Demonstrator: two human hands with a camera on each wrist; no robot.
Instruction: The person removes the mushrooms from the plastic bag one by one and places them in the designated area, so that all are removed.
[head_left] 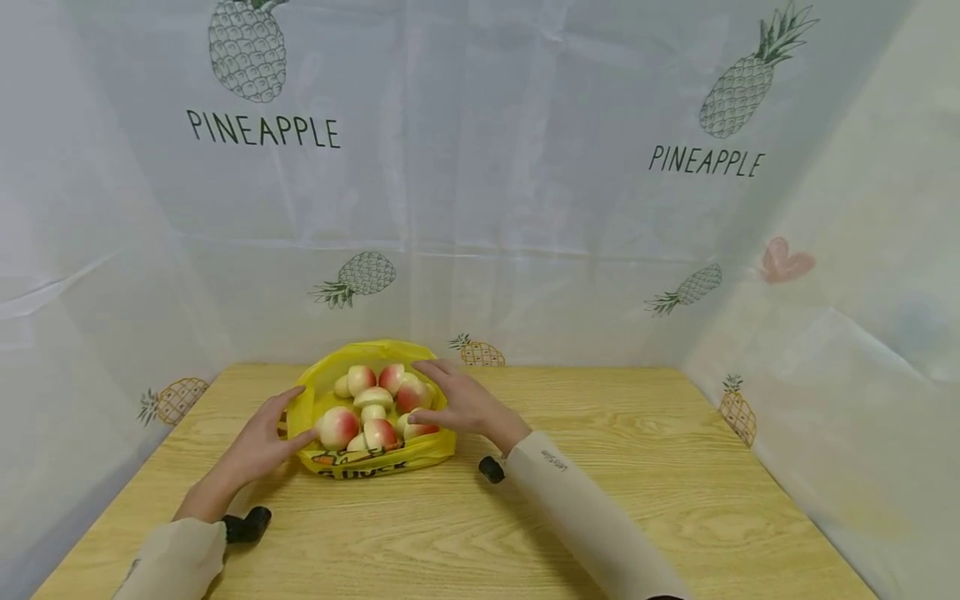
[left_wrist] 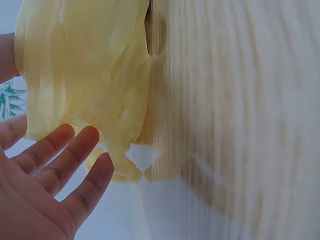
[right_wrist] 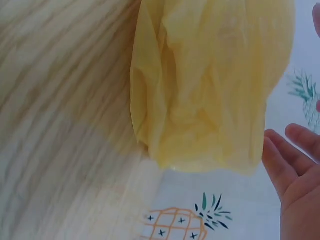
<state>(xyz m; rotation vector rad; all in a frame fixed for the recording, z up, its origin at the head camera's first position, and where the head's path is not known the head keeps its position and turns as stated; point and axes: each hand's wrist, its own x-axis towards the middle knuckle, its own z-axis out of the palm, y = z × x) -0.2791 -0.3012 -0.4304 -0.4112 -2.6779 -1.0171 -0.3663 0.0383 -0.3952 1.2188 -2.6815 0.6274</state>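
Note:
A yellow plastic bag (head_left: 427, 454) with dark lettering stands on the table, its mouth facing up. Inside lie several cream-and-red rounded pieces (head_left: 337, 428), peach-like in colour; a cream one (head_left: 372, 400) in the middle is shaped like a mushroom. My left hand (head_left: 262, 437) is at the bag's left side, fingers spread, the thumb reaching to its rim. At the right side my right hand (head_left: 465, 400) has its fingers extended along the rim and its thumb over the mouth. Both wrist views show relaxed fingers beside the bag's wall (left_wrist: 90, 65); whether they touch it is hard to tell.
The wooden table (head_left: 637, 475) stretches to the right and front of the bag. Behind it hangs a white sheet (head_left: 525, 208) printed with pineapples. Dark wrist-worn devices (head_left: 249, 525) sit near both wrists.

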